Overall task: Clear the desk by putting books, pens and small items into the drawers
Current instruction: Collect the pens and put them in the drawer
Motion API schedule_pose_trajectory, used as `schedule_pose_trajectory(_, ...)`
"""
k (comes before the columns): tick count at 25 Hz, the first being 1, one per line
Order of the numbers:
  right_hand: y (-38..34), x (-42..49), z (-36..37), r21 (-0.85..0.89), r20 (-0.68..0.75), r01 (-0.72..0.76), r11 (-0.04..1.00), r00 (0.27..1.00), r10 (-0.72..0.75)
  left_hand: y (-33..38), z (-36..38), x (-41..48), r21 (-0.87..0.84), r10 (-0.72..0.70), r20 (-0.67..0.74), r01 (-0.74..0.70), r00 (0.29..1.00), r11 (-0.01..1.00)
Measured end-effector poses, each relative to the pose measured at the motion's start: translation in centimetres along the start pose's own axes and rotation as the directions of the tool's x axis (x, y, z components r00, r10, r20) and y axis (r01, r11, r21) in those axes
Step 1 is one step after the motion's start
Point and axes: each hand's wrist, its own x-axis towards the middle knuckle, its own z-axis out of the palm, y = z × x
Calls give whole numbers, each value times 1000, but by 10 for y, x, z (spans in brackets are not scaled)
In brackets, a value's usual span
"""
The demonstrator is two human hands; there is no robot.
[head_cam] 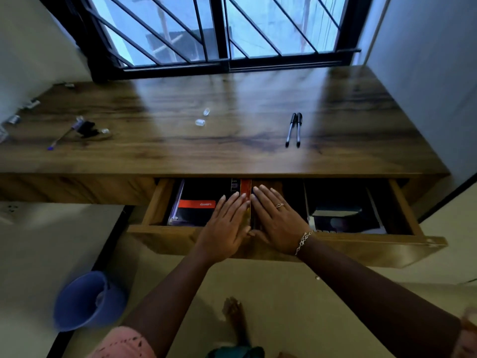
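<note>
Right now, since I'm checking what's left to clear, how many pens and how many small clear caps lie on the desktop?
Pens: 3
Clear caps: 3
Total: 6
The blurred bits at the far left edge are too unclear to count.

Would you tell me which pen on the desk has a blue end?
The pen at the far left; the two pens side by side on the right are black and silver.
</note>
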Motion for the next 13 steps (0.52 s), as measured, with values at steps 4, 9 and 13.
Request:
schedule_pose_trajectory(4,20,25,4,-11,95,-17,1000,995,18,-27,-2,28,-11,44,94,-44,995,999)
schedule_pose_trajectory(9,46,56,18,-53,110,-50,997,992,55,-47,5,60,207,-27,165,-8,986,978)
schedule_pose_trajectory(13,66,78,23,-61,58,-23,998,998,27,-48,5,78,168,-53,62,42,997,985)
